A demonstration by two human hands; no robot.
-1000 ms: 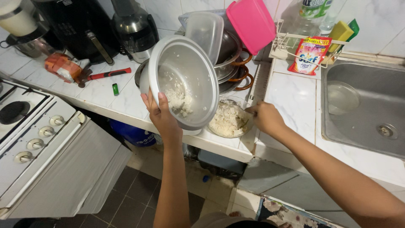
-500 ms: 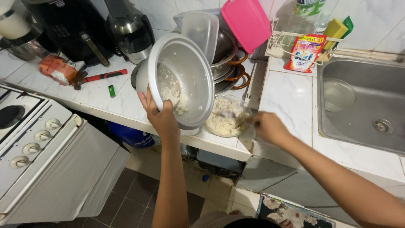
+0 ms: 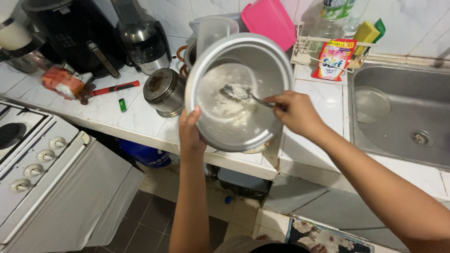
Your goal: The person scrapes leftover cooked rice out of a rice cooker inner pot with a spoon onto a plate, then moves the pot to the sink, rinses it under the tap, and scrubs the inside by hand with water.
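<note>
Rice pot point(image 3: 262, 56), a round grey metal vessel, is being held tilted above the edge of the tiled counter point(image 3: 323, 107), its mouth facing me. I am gripping its near rim with my left hand point(image 3: 190, 133), thumb laid inside the wall, fingers clenched behind. My right hand point(image 3: 295, 112) is closed around the handle of a metal spoon point(image 3: 239, 91), whose bowl is resting on the pot's inner floor among clumps of white rice point(image 3: 229, 110).

To do this well, in my judgement, I am keeping the tilt steady, drawing the spoon's edge flat along the metal so stuck grains lift in sheets, and holding the pot's low lip over the dish point(image 3: 255, 150) just visible beneath it, so nothing is falling onto the floor.

Counted: one pot, one spoon, two hands of mine at work. On the counter are standing one small steel canister point(image 3: 164, 91), one red-handled tool point(image 3: 115, 87) and one green lighter point(image 3: 122, 104). One pink lid point(image 3: 269, 21) is leaning at the back, one sink point(image 3: 403, 117) is lying to the right, holding one clear bowl point(image 3: 372, 104).
</note>
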